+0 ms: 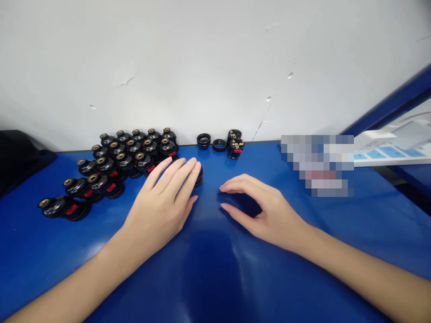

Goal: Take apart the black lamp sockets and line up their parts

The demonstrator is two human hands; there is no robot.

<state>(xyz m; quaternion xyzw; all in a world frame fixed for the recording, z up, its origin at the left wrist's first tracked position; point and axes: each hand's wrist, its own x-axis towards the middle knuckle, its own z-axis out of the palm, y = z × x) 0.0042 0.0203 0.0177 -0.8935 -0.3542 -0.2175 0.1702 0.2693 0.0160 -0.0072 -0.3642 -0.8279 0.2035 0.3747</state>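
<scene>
Left hand point(161, 197) half-hides black lamp-holder piece point(199, 176) toward far edge of blue table point(215, 287);
left grip can't be told; right hand point(269, 206) curved, fingertips apart, empty; piece probably light, stiff, slick; best held round its sides.

a scuffed pale wall point(202, 67) backs the blue table point(208, 278), a black bundle point(22, 159) far left.

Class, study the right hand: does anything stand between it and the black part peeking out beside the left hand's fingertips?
Nothing visible does: only blue tabletop shows between the right hand and the black part. On the other side, the left hand hides most of it.
</scene>
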